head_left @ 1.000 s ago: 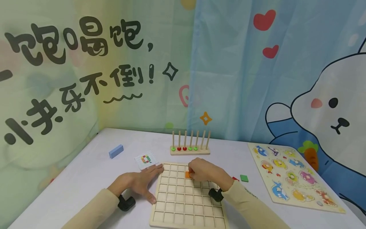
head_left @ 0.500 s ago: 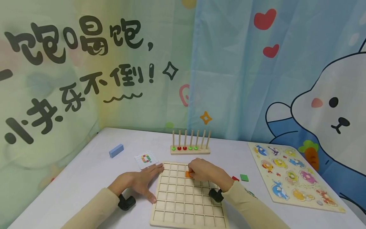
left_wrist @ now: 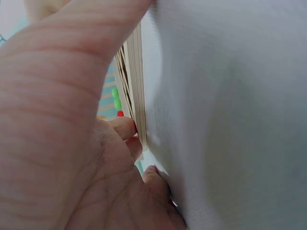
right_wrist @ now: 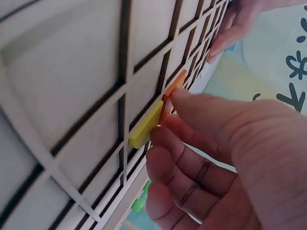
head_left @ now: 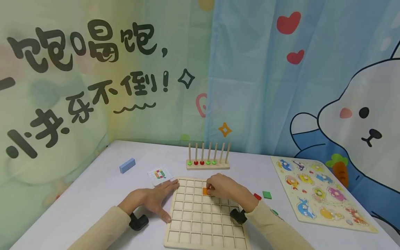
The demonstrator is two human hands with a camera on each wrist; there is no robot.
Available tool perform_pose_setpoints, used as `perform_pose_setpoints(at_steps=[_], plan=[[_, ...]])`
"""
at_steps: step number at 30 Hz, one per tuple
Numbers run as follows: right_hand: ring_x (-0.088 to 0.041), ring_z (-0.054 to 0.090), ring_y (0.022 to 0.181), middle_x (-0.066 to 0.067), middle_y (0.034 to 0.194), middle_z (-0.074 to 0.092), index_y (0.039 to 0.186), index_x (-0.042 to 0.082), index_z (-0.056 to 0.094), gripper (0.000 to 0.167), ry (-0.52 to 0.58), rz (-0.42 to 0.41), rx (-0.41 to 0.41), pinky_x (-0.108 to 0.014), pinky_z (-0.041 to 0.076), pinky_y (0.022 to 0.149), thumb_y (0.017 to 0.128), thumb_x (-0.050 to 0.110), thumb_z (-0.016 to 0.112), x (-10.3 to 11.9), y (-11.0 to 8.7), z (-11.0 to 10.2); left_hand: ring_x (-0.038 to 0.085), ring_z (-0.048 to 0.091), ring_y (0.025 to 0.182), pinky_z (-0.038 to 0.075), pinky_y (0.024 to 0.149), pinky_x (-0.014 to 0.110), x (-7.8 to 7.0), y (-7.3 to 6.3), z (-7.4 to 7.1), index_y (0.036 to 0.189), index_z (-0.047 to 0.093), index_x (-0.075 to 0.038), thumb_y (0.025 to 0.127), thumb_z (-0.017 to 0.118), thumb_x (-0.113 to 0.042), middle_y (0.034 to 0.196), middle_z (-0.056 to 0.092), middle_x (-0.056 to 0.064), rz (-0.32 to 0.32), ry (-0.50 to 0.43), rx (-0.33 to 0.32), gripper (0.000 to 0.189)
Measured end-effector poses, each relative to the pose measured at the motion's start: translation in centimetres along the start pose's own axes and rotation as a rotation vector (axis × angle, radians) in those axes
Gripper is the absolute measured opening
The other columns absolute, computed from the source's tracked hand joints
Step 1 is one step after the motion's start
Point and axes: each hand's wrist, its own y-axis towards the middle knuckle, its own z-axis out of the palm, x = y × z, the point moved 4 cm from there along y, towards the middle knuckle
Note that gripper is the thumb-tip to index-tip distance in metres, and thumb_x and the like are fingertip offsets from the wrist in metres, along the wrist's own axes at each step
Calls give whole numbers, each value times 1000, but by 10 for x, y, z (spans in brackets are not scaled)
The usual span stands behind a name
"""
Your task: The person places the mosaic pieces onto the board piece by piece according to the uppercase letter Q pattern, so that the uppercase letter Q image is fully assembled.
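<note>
A wooden grid board (head_left: 197,227) lies on the white table. Along its left edge rests my left hand (head_left: 156,199), thumb and fingers spread and touching the side. My right hand (head_left: 223,185) is over the board's far part, pinching an orange square tile (head_left: 205,191) at one of the cells. Seen from the right wrist, the thumb is on the orange tile's edge and the other fingers curl beneath. A yellow tile (right_wrist: 146,127) sits right beside it in the grid, hidden behind the hand in the head view.
A pattern card (head_left: 160,174) lies beyond the left fingers, and a blue block (head_left: 127,166) farther left. Behind the board stands a peg rack (head_left: 207,166) with green and red beads. Red (head_left: 257,197) and green tiles (head_left: 267,194) lie near an animal puzzle (head_left: 322,194) at right.
My right wrist and forearm have shifted slightly to the right, with the fingertips still at the orange tile. The left hand and the board have stayed in place.
</note>
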Motion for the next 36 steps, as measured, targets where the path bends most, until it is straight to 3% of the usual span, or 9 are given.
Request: perform_pose_setpoints(at_steps=[7, 14, 20, 29, 36], plan=[[-9, 57, 72, -4, 91, 68, 104, 1, 68, 15, 120, -39, -44, -26, 50, 66, 98, 10, 58, -20, -19, -13, 36, 8, 151, 17, 118, 57, -4, 3, 1, 155, 16, -6, 71, 83, -49, 165, 7, 12, -15, 9, 1, 116], [-6, 51, 68, -2, 87, 67, 106, -2, 68, 18, 111, 43, -118, -23, 48, 64, 97, 10, 59, -45, -49, -37, 36, 7, 151, 17, 118, 57, -6, 4, -1, 155, 16, -6, 72, 83, -49, 164, 7, 12, -25, 18, 11, 115], [-9, 53, 73, -3, 90, 68, 106, -2, 68, 18, 89, 139, -145, -28, 51, 69, 96, 9, 59, -66, -76, -47, 36, 7, 151, 17, 118, 58, -7, 5, -1, 155, 15, -6, 71, 83, -50, 165, 7, 11, -25, 14, 17, 117], [-14, 50, 72, -2, 84, 63, 106, -1, 67, 17, 115, 232, -84, -27, 50, 65, 94, 8, 62, -93, -105, -47, 36, 6, 151, 16, 118, 59, -5, 8, 2, 156, 14, -8, 71, 82, -52, 165, 6, 10, -16, 9, 19, 117], [-16, 50, 74, -4, 87, 63, 111, 1, 67, 19, 146, 314, -2, -27, 49, 65, 92, 4, 63, -107, -111, -51, 39, 6, 150, 16, 116, 63, -1, 0, 2, 155, 14, -5, 71, 82, -51, 164, 5, 14, -13, -17, 12, 118]])
